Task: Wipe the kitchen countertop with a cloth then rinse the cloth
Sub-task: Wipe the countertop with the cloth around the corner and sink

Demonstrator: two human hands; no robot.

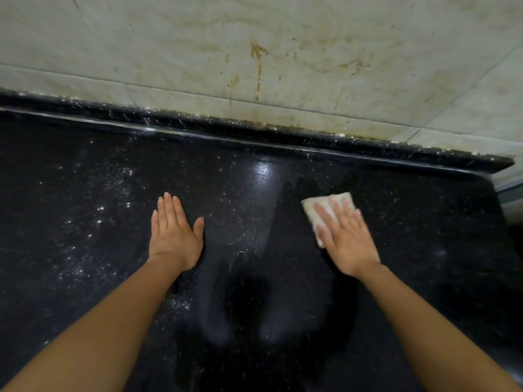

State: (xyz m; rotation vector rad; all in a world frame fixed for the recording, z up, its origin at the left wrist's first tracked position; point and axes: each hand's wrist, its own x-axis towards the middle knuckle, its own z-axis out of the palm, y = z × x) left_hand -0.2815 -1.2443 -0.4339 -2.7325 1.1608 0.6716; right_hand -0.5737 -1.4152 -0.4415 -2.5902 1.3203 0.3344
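We have the black speckled table [424,236] spread out under both arms, with the stained tiled wall [254,38] rising beyond our fingertips and a low black upstand [283,131] between the two. White specks and dusty powder lie thick to the outside of our left hand [174,240] and ahead of it, while the stretch between our hands shows smeared, darker swipe tracks, so we judge the wiping step to be in hand and only partly done; the rinse is not yet begun and no sink is in view.

Our left hand lies flat and released, palm down on the stone, fingers together, grasping nothing, and seems to brace us. Our right hand [346,240] is spread flat too, not clenched, pressing the folded pale cloth [331,203] onto the table; the cloth sticks out ahead of the fingertips and to the thumb side.

Next, we think, the right hand must keep pressure on the cloth and sweep toward the left hand, across the powdery patch, and the left hand must lift out of the way
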